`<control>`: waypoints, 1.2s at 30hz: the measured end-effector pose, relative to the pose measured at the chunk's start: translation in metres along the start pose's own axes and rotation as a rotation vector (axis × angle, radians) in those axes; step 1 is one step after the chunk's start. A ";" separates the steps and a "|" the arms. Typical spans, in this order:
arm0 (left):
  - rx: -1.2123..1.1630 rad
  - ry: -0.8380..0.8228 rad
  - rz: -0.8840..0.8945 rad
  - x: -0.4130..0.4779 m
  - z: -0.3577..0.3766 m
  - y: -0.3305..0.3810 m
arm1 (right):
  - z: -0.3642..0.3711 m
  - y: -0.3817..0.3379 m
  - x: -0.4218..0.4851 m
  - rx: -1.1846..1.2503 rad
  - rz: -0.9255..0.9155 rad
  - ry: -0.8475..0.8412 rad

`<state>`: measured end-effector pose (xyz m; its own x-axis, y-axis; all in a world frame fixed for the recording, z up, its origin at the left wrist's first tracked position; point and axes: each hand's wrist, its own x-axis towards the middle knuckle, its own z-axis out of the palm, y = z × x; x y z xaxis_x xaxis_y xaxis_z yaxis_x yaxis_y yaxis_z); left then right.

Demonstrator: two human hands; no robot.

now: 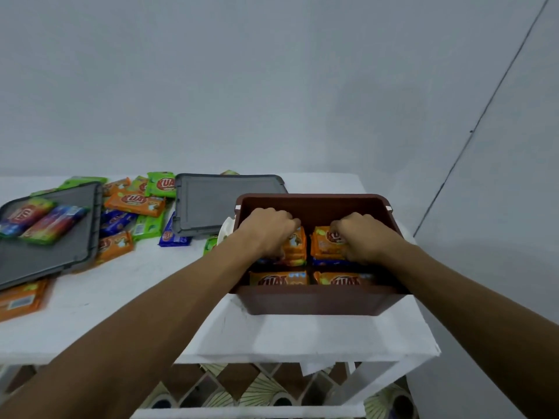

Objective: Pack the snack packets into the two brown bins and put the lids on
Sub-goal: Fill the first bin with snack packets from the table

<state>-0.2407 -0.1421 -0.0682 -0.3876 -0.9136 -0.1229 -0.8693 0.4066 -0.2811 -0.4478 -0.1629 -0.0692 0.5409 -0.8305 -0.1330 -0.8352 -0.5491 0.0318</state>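
A brown bin (314, 300) stands open on the right of the white table (127, 297). Inside lie orange snack packets in two rows, two of them (279, 279) along the near wall. My left hand (266, 231) is down in the bin, fingers closed on an orange packet (295, 246) at the back left. My right hand (360, 237) grips the orange packet (325, 243) beside it. Two grey lids lie on the table: one (217, 201) just left of the bin, one (45, 255) at the far left. Only one bin is in view.
Loose orange, green and blue packets (136, 204) lie scattered between the two lids. Two colourful packets (39, 220) rest on the far-left lid. An orange packet (21, 300) lies near the front left edge. A grey wall stands behind; tiled floor shows below.
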 end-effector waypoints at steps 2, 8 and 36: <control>0.006 0.010 -0.004 0.000 0.000 0.002 | 0.001 0.001 -0.001 0.031 0.006 0.016; 0.043 0.011 -0.015 -0.002 0.000 0.003 | 0.003 0.000 -0.001 0.020 -0.003 0.056; -0.313 0.394 -0.250 -0.160 0.077 -0.139 | -0.040 -0.125 0.027 0.290 -0.126 0.386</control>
<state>-0.0344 -0.0525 -0.0824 -0.1911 -0.9369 0.2928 -0.9757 0.2138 0.0474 -0.3242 -0.1205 -0.0371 0.5906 -0.7638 0.2605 -0.7249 -0.6440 -0.2445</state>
